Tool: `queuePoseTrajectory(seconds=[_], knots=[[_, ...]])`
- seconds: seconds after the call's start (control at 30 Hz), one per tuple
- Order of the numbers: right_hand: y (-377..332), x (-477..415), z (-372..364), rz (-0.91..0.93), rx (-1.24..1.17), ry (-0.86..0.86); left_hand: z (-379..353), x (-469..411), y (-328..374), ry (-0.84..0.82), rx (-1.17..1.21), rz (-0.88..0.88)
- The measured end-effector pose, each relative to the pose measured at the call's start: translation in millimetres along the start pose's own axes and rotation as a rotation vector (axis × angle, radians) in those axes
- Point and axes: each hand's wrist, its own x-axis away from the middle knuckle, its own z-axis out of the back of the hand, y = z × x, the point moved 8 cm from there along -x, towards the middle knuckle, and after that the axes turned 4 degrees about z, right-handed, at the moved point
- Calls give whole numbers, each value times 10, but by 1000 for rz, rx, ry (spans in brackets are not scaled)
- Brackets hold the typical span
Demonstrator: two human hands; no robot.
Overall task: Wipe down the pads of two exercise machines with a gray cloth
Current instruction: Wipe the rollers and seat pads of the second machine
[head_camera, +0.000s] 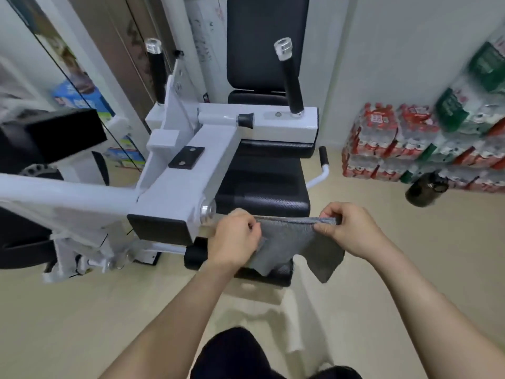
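A gray cloth (295, 244) hangs stretched between both hands, in the air over the front of a black seat pad (262, 187). My left hand (235, 239) pinches its left top edge and my right hand (349, 228) pinches the right top corner; the lower part droops loose. The seat belongs to a white exercise machine (185, 160) with a tall black back pad (267, 39) and a black arm pad (276, 149) under the white crossbar. At the left edge, a second black pad (52, 135) shows, partly cut off.
Two black handle grips (292, 77) stand upright on the crossbar. Stacked packs of bottled water (410, 143) line the right wall, with a dark jug (426, 190) on the floor before them. Boxes (79, 97) sit at the left. Beige floor surrounds my dark-clad legs (246, 354).
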Motion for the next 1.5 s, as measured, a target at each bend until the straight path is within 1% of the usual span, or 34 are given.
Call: queuePoseTrajectory(seconds=[0.07,0.13,0.23,0.3,0.33,0.4,0.47,0.6,0.7,0.77,0.83,0.9,1.0,1.03,1.07,1.13,1.2,1.23,1.27,1.33,1.43,1.47,1.5], knots=[[146,-202,6,18,-58,-27,-110,-112,2,101,18,-27],[218,-433,13,45,-130,-26,-214,-241,-36,166,62,-44],[242,-817,72,86,-314,71,-403,-513,-203,160,278,10],[295,-1095,32,112,-364,135,-475,-710,-340,216,411,71],[352,-1230,-19,114,-359,169,-522,-810,-383,236,430,80],[515,-1483,-152,92,-306,241,-691,-1050,-416,200,385,60],[726,-1671,-318,38,-227,279,-859,-1311,-448,175,330,35],[1177,-2052,-764,22,-98,279,-1041,-1814,-563,291,345,3],[1437,-2312,-1121,79,-51,283,-1281,-2094,-647,351,326,-68],[1498,-2420,-1215,145,-6,326,-1483,-2168,-723,405,351,-111],[1482,-2487,-1236,200,68,356,-1564,-2150,-802,517,411,-154],[1460,-2539,-1218,240,107,382,-1554,-2077,-862,587,536,-198],[1421,-2480,-1170,294,140,452,-1518,-1923,-903,530,721,-184],[1415,-2426,-1139,305,151,473,-1498,-1838,-899,523,735,-173],[1412,-2371,-1100,310,147,483,-1473,-1747,-898,540,696,-159],[1413,-2294,-980,295,63,468,-1465,-1580,-905,559,502,-128],[1402,-2269,-835,280,-42,462,-1627,-1485,-921,476,268,-120],[1394,-2272,-794,275,-49,459,-1738,-1462,-948,434,191,-118],[1387,-2281,-793,273,-24,444,-1820,-1437,-974,427,182,-120],[1398,-2322,-887,251,62,401,-1834,-1396,-1030,492,331,-125],[1446,-2307,-1054,184,102,299,-1712,-1421,-1140,524,609,-36],[1437,-2260,-1061,189,166,308,-1636,-1447,-1155,520,668,-12],[1373,-2175,-1047,228,260,362,-1554,-1480,-1146,498,721,0]])
